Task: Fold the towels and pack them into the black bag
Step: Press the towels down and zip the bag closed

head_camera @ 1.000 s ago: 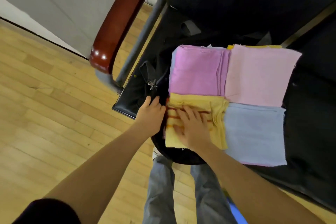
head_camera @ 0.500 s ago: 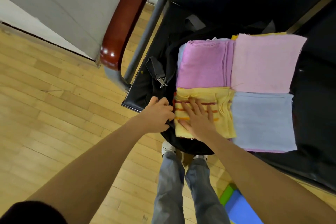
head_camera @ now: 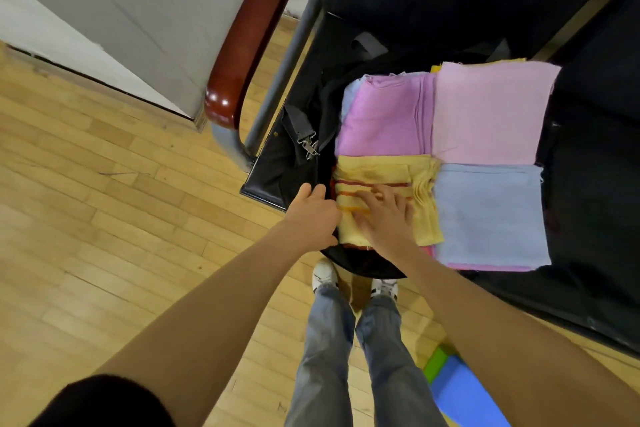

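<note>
A black bag point(head_camera: 363, 262) lies open on a black seat. Folded towels fill it: a purple towel point(head_camera: 381, 114) at the back left, a pink towel point(head_camera: 488, 111) at the back right, a light blue towel point(head_camera: 491, 215) at the front right, and a yellow towel with red stripes point(head_camera: 377, 172) at the front left. My right hand point(head_camera: 384, 215) presses flat on the yellow towel with fingers spread. My left hand point(head_camera: 311, 213) grips the bag's left edge beside that towel, its fingertips hidden.
A wooden armrest point(head_camera: 249, 35) on a grey metal frame rises left of the bag. A strap with a metal clip point(head_camera: 308, 142) hangs at the bag's left. My legs and white shoes stand on the wooden floor below. A blue and green mat point(head_camera: 460, 388) lies at the bottom right.
The view has shifted slightly. My right hand slid a little toward the near part of the yellow towel while still pressing it. My left hand keeps its hold on the bag's edge.
</note>
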Motion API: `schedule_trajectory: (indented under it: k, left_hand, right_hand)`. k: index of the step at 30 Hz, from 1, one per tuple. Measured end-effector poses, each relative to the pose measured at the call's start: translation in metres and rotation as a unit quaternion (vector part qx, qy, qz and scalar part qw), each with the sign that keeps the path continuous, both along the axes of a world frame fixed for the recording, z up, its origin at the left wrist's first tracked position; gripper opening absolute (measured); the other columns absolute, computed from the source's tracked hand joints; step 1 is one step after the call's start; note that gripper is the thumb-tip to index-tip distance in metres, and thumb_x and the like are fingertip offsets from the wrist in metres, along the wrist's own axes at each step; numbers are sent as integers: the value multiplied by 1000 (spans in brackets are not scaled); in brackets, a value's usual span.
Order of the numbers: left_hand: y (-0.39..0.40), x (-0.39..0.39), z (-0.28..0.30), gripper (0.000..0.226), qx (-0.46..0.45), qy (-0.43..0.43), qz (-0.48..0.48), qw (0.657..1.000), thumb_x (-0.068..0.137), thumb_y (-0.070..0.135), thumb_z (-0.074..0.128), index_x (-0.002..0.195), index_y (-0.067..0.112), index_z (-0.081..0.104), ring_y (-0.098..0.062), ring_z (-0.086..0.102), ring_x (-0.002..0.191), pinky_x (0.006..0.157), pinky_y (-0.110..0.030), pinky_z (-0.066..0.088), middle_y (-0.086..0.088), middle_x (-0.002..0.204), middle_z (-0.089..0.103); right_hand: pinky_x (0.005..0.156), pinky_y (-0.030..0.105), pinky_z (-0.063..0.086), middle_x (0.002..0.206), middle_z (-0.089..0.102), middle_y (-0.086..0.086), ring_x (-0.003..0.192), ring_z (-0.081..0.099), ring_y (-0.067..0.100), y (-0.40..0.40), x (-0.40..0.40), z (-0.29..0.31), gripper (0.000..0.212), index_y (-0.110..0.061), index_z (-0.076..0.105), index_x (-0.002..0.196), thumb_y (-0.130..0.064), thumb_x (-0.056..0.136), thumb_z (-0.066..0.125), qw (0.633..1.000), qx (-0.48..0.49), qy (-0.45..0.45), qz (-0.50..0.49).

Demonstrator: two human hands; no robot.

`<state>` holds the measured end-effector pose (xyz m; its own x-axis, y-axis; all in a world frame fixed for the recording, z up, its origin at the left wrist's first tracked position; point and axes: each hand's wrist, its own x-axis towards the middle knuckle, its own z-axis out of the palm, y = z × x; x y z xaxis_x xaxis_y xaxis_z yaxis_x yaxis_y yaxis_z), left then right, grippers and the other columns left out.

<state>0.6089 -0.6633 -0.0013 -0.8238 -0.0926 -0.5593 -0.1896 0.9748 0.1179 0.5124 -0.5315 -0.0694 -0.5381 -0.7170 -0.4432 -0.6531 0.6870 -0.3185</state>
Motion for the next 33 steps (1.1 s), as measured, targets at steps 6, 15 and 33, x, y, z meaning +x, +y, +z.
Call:
schedule_trajectory:
  k: [6,15,33]
  left_hand:
    - [16,8,-8,16,58,-13,87,994,87,28,57,101,25,66,-20,35,110,84,-35,24,7,100,49]
    - [30,22,3,9,206,54,180,961,88,23,61,96,24,57,-12,34,112,84,-32,20,12,99,44]
    - [100,1,15,18,52,72,97,991,94,14,43,99,19,60,-16,46,108,99,-27,18,4,102,58]
  right_hand:
    - [87,33,30,118,54,-2,107,50,23,39,7,-2,24,-22,54,117,-29,96,46,997,-49,-31,58]
    - [109,30,19,145,40,-4,136,33,15,41,0,-8,41,-27,49,134,-15,96,40,988,-4,-85,127]
    - [86,37,35,101,67,2,99,58,25,97,-5,47,17,-14,68,103,-19,89,60,980,-124,-67,141]
